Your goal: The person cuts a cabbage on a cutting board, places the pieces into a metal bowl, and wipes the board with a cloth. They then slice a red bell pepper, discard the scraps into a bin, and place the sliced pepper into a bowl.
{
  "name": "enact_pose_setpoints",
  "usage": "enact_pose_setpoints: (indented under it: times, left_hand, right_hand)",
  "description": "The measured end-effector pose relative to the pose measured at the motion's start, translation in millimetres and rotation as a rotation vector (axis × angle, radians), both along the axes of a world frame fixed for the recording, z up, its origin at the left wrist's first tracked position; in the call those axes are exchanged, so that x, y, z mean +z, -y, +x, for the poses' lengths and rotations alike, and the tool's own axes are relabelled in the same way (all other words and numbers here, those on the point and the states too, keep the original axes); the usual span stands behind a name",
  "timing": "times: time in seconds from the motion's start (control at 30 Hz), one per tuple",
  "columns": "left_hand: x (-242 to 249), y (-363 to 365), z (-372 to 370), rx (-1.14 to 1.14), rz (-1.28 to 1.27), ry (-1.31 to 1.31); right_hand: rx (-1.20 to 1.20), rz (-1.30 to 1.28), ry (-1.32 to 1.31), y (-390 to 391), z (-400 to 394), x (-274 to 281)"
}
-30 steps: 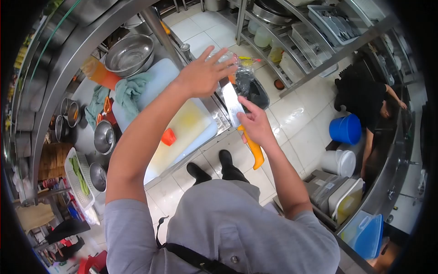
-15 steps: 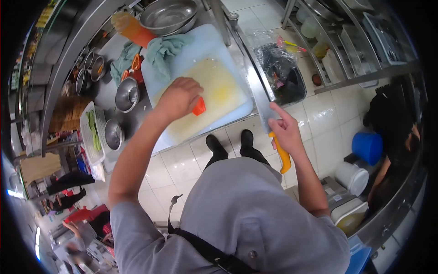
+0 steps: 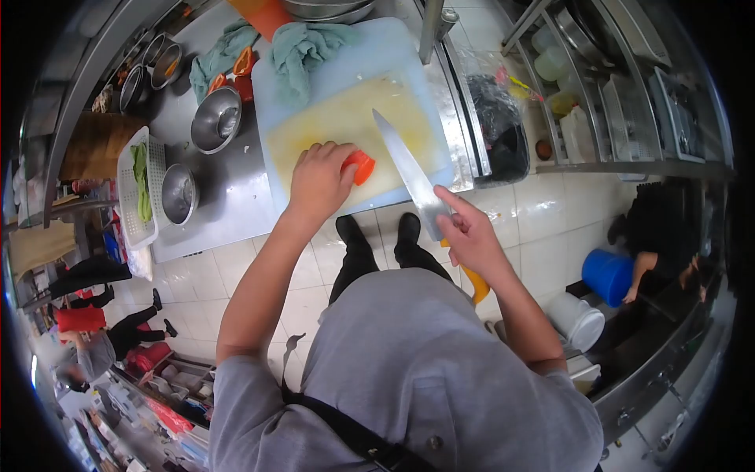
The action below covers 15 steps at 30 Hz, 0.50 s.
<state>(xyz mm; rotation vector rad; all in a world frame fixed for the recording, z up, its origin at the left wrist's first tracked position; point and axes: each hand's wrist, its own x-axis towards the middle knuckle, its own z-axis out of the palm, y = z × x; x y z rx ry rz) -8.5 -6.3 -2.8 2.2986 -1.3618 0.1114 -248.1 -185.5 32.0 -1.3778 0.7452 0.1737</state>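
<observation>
My left hand point(image 3: 320, 179) is closed on a piece of red bell pepper point(image 3: 362, 167), its fingers curled over and thumb beside it, at the near edge of a stained cutting board point(image 3: 338, 118). A kitchen knife point(image 3: 406, 167) with a yellow handle is in my right hand point(image 3: 470, 236), the index finger stretched along the blade. Its blade slants over the board's right side, tip pointing away from me, apart from the pepper. More cut red pepper point(image 3: 244, 60) lies left of the board, behind a steel bowl point(image 3: 215, 122).
A crumpled green cloth point(image 3: 308, 53) lies on the board's far left part. At left are a smaller steel bowl point(image 3: 180, 194) and a white basket point(image 3: 152, 169) with green vegetables. A black bin point(image 3: 503, 145) adjoins the table's right edge. Other people are at far left and right.
The knife has swung left, its blade now over the board instead of beside the table edge. My left hand and the pepper piece have come closer to the board's near edge.
</observation>
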Motion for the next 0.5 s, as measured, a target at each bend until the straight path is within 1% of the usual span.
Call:
enact_pose_setpoints:
  times: [0.07, 0.1, 0.17, 0.27, 0.43, 0.5]
  left_hand:
    - [-12, 1, -2, 0.130, 0.021, -0.176]
    - [-13, 2, -5, 0.132, 0.020, -0.181]
    - [-13, 5, -16, 0.294, -0.016, -0.315]
    - [-20, 7, -21, 0.333, -0.074, -0.286]
    - [-23, 6, -24, 0.349, -0.065, -0.276]
    - [-26, 3, -23, 0.341, -0.037, -0.282]
  right_hand:
    - [0.000, 0.009, -0.006, -6, 0, 2]
    - [-0.006, 0.022, -0.009, -9, 1, 3]
    - [0.009, 0.020, -0.017, -14, 2, 5]
    - [0.038, 0.014, -0.025, -19, 1, -1]
    - [0.084, -0.011, -0.083, -25, -4, -9]
    - [0.098, -0.112, -0.063, -27, -8, -16]
